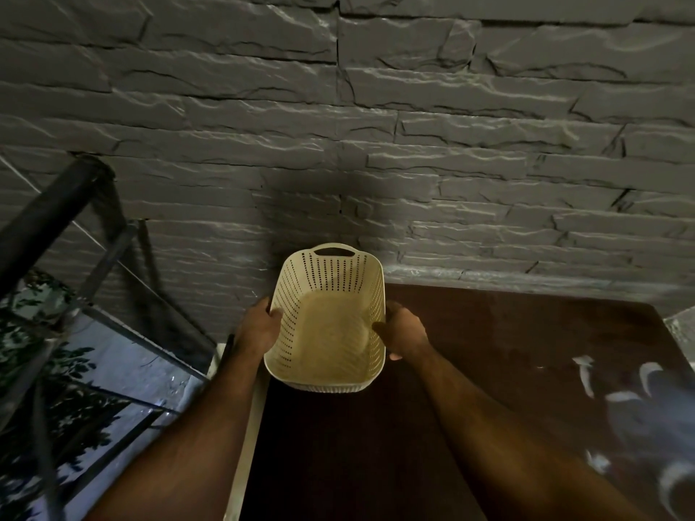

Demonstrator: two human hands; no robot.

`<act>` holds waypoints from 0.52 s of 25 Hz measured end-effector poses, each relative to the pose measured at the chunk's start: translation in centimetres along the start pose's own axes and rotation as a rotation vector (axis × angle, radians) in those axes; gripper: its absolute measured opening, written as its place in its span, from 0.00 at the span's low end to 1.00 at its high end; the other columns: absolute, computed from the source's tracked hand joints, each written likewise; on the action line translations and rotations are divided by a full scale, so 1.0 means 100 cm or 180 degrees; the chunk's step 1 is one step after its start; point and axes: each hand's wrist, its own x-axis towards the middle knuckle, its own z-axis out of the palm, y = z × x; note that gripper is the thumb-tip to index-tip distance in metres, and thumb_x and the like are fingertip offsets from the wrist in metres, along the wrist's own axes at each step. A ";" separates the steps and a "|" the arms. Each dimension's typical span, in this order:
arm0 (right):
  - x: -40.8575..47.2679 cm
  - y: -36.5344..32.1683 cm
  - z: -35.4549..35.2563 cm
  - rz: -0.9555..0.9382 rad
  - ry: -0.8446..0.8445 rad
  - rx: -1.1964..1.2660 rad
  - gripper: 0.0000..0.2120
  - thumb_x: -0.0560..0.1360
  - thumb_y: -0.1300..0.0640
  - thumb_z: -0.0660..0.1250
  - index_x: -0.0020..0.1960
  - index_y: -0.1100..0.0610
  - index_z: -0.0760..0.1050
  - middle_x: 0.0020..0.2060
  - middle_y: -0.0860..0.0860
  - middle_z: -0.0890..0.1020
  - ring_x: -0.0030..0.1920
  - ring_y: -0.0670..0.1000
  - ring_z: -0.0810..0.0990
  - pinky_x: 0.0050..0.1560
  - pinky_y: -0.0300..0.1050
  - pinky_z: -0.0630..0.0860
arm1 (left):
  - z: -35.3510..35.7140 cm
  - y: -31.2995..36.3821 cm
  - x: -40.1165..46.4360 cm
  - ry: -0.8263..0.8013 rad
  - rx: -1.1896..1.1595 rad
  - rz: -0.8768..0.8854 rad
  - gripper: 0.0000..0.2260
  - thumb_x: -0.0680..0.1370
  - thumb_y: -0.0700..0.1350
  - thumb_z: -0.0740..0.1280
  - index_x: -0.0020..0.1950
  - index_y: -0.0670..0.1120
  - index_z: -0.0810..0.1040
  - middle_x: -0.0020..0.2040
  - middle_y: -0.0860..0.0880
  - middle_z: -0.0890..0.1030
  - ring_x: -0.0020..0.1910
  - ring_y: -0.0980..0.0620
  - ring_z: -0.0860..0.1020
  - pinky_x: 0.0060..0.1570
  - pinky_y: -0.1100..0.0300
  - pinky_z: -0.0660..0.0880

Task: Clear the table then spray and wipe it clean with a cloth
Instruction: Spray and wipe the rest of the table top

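Basket (pixel 327 325) gripped by left hand (pixel 259 325) and right hand (pixel 402 332) above table (pixel 489 351) corner — clearing step; next, set aside.

A grey stacked-stone wall (pixel 413 126) filled the upper frame under dim light. At the left stood a dark metal railing (pixel 56 208), with leafy reflections in glass (pixel 49 370) at lower left.

The left hand (pixel 259 325) and right hand (pixel 404 330) grip a cream perforated basket (pixel 329 332) above the dark table (pixel 489 351).
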 end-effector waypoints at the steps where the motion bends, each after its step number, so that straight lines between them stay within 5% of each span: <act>1: -0.001 0.000 -0.001 -0.0021 0.0034 0.0012 0.25 0.77 0.55 0.67 0.73 0.53 0.66 0.58 0.53 0.81 0.43 0.52 0.85 0.40 0.50 0.84 | 0.000 0.000 -0.002 0.0056 -0.0011 -0.0034 0.13 0.78 0.51 0.60 0.62 0.51 0.73 0.60 0.45 0.79 0.57 0.43 0.77 0.57 0.42 0.75; 7: -0.017 0.011 -0.016 -0.0216 0.0397 -0.0097 0.31 0.77 0.50 0.68 0.77 0.53 0.62 0.62 0.55 0.81 0.55 0.52 0.82 0.55 0.50 0.81 | 0.003 0.030 -0.036 0.1103 -0.0036 0.0316 0.20 0.79 0.50 0.63 0.70 0.45 0.70 0.66 0.41 0.75 0.65 0.39 0.72 0.63 0.46 0.69; 13: -0.043 0.024 -0.032 -0.0466 0.0564 -0.0199 0.30 0.77 0.48 0.68 0.76 0.52 0.64 0.66 0.55 0.78 0.60 0.53 0.80 0.58 0.49 0.79 | 0.027 0.063 -0.070 0.1213 -0.0121 0.1148 0.16 0.77 0.44 0.67 0.65 0.44 0.76 0.62 0.45 0.79 0.62 0.45 0.74 0.61 0.48 0.72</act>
